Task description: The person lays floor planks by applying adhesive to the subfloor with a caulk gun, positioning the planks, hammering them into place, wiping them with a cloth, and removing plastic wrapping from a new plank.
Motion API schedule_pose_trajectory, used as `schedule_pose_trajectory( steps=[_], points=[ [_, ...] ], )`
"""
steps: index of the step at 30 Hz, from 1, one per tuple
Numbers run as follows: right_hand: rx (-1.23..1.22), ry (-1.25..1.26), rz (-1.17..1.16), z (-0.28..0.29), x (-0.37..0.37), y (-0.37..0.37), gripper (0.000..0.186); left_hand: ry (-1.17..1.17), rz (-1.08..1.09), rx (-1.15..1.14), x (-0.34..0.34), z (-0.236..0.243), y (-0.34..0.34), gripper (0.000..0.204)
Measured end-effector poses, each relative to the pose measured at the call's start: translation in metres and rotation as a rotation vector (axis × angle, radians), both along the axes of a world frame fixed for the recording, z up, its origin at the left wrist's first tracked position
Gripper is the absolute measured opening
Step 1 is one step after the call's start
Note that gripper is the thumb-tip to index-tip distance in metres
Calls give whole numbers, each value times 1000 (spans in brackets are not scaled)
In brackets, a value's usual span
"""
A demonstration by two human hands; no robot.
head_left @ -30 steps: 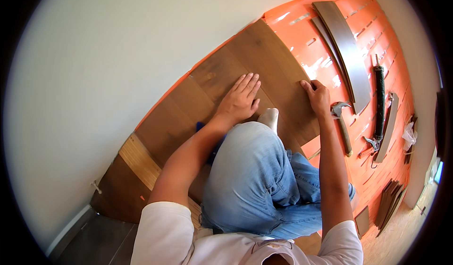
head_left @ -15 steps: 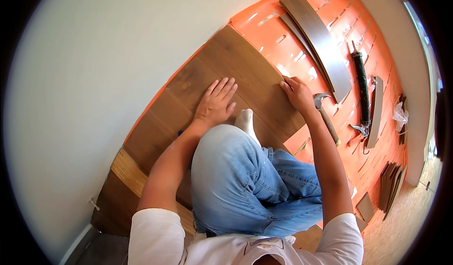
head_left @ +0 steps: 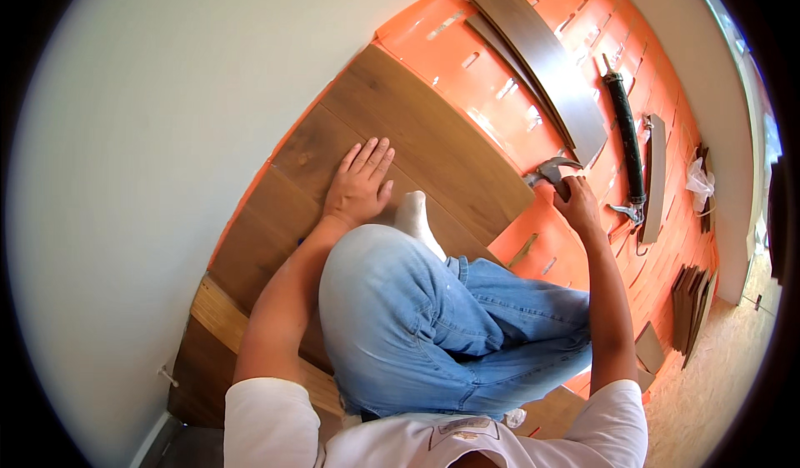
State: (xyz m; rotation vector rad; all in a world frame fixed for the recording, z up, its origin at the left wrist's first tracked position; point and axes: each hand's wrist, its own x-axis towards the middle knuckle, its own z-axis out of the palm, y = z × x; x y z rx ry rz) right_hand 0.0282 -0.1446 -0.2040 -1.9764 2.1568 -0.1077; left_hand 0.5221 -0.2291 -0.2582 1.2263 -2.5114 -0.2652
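Observation:
My left hand point(head_left: 360, 186) lies flat on the brown wood floorboards point(head_left: 408, 118), its fingers stretched and slightly spread. My right hand point(head_left: 578, 206) is closed round the handle of a claw hammer point(head_left: 557, 168), just behind the metal head. The hammer head is beside the long edge of the outermost board, close to its near right corner; whether it touches the board I cannot tell. Most of the handle is hidden by the hand. Between my hands, my socked foot point(head_left: 412, 215) rests on the boards.
Orange underlay point(head_left: 500, 118) with slots spreads to the right. On it lie loose planks point(head_left: 550, 60), a black caulking gun point(head_left: 627, 135), a narrow board strip point(head_left: 655, 185) and stacked offcuts point(head_left: 690, 310). A pale wall point(head_left: 167, 176) borders the boards on the left.
My right hand has left the board's edge, moved right and closed on the hammer, which has turned and lifted from where it lay. My left hand stays flat on the boards.

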Motion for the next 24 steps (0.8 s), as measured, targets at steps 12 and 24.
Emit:
schedule_pose_trajectory(
  steps=[12,24],
  points=[
    [172,-468,-218,26,40,-108,27,4,8,3,-3,6,-1,55],
    [356,-302,1,9,109,-199,32,66,41,30,2,12,4,50]
  ],
)
